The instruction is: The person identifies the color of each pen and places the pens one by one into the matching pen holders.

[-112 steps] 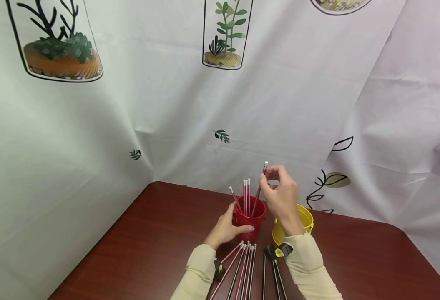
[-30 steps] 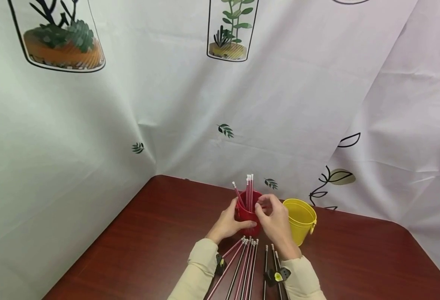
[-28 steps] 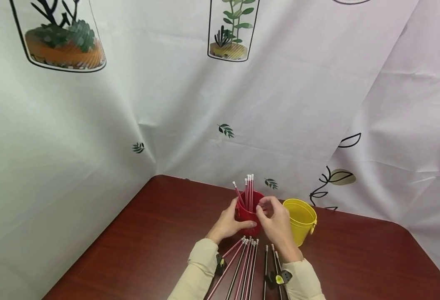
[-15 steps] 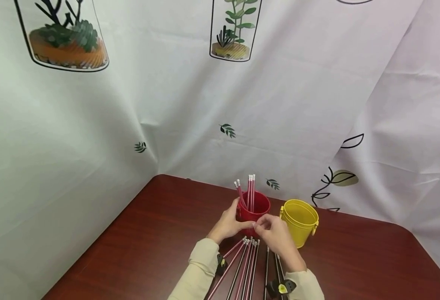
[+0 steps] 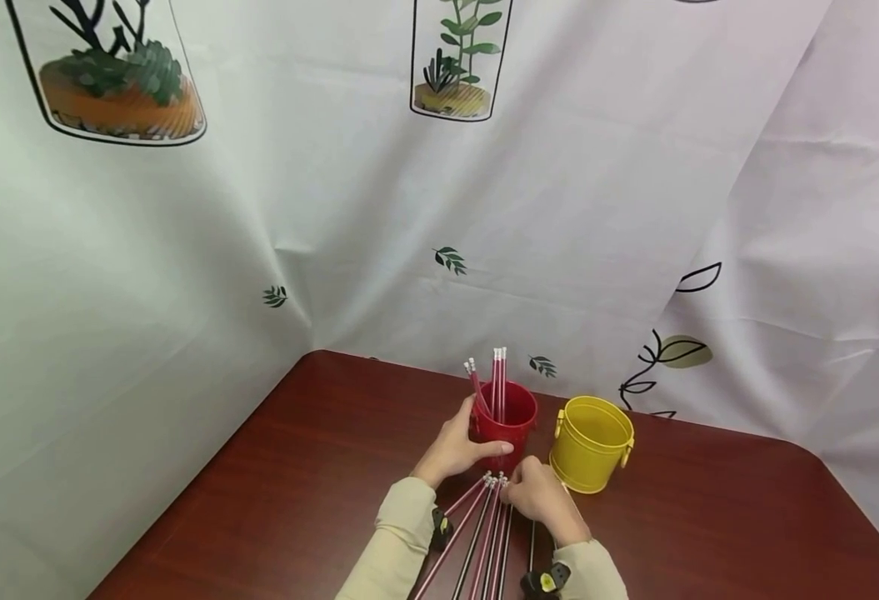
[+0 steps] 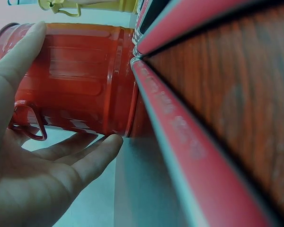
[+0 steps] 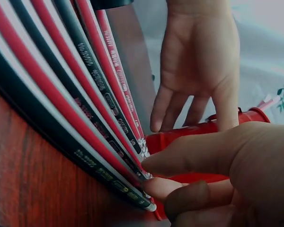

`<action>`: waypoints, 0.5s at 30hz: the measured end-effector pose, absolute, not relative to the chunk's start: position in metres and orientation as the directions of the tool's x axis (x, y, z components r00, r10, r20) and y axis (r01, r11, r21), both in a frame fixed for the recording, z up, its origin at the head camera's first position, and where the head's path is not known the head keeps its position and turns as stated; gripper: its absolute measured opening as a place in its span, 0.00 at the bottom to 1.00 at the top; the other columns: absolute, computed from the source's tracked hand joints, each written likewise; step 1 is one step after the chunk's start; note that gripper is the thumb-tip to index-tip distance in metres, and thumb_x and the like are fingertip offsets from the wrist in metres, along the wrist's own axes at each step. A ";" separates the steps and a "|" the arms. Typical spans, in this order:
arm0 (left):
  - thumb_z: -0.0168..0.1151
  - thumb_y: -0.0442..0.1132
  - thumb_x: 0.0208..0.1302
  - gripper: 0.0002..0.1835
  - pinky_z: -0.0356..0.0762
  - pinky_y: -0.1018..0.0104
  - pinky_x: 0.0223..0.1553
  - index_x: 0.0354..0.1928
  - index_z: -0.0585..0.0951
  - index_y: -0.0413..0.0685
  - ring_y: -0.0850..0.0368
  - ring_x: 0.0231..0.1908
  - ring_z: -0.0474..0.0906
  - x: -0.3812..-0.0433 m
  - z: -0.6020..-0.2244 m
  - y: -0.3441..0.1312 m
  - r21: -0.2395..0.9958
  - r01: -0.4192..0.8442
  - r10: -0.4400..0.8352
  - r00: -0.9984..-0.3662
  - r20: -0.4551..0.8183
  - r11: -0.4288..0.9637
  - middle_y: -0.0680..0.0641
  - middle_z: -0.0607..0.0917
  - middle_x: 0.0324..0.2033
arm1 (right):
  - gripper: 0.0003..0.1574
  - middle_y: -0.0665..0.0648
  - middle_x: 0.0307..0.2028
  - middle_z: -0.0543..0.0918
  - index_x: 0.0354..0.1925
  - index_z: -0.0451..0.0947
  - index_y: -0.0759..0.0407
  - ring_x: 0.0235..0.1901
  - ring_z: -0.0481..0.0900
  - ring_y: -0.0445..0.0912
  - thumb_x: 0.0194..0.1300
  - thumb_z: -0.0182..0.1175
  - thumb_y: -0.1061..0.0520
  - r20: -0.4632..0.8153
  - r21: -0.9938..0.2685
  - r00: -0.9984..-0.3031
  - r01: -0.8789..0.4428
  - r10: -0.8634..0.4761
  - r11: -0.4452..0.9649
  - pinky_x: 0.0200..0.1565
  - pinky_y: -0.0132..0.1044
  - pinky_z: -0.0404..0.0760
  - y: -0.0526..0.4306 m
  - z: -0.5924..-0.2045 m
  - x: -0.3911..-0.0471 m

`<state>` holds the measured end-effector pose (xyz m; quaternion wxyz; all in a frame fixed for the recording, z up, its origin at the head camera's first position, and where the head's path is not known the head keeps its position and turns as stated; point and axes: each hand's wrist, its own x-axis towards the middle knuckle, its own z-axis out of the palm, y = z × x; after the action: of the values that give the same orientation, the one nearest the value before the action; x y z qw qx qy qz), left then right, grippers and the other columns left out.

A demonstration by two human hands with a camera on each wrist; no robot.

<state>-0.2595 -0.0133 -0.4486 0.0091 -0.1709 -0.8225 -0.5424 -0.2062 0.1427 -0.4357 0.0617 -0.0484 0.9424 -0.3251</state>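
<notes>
My left hand [image 5: 450,450] grips the red bucket [image 5: 520,437], thumb across its near side and fingers round the left and back. Several red pencils [image 5: 500,379] with white eraser ends stand in that bucket, some leaning left against the rim. In front of it, a fan of red and black pencils [image 5: 474,533] lies on the table, eraser ends towards the bucket. My right hand [image 5: 541,497] is low over those ends. The right wrist view has its thumb and forefinger [image 7: 189,153] pinching a pencil near the eraser; its other fingers are curled.
A yellow bucket [image 5: 584,462] with side handles stands right of the red one. Another black pencil [image 5: 532,542] lies beside my right wrist, partly hidden by it. Behind the brown table [image 5: 319,433] hangs a white cloth [image 5: 379,317] printed with plants.
My right hand put a red pencil into the red bucket, let go, and came down to the pencils on the table. One pencil in the bucket tipped left. My left hand kept its grip.
</notes>
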 end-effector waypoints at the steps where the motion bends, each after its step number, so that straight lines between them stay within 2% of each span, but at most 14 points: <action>1: 0.70 0.53 0.47 0.47 0.73 0.51 0.52 0.67 0.55 0.59 0.51 0.54 0.70 -0.259 -0.448 -0.014 0.889 0.290 0.271 -0.942 0.200 0.354 0.50 0.72 0.57 | 0.19 0.48 0.07 0.61 0.09 0.66 0.55 0.10 0.58 0.41 0.50 0.63 0.60 -0.089 -0.607 -0.989 -0.039 -0.117 0.794 0.13 0.29 0.57 0.142 -0.436 -0.206; 8: 0.70 0.55 0.46 0.49 0.71 0.51 0.53 0.68 0.55 0.56 0.52 0.55 0.70 -0.260 -0.448 -0.014 0.883 0.289 0.265 -0.944 0.198 0.370 0.50 0.72 0.57 | 0.16 0.49 0.08 0.62 0.10 0.68 0.56 0.11 0.61 0.42 0.46 0.64 0.60 -0.087 -0.561 -0.995 0.012 -0.045 0.828 0.14 0.31 0.59 0.138 -0.437 -0.204; 15: 0.70 0.54 0.46 0.49 0.72 0.50 0.53 0.68 0.55 0.55 0.51 0.55 0.70 -0.258 -0.446 -0.015 0.886 0.292 0.271 -0.941 0.200 0.361 0.49 0.72 0.57 | 0.12 0.53 0.13 0.67 0.18 0.72 0.61 0.14 0.65 0.45 0.46 0.66 0.58 -0.125 -0.536 -0.992 0.072 0.006 0.841 0.16 0.34 0.63 0.135 -0.435 -0.201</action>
<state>-0.2584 -0.0146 -0.4464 0.0098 -0.1709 -0.8248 -0.5390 -0.2014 0.1354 -0.4354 0.0591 0.0204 0.9577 -0.2810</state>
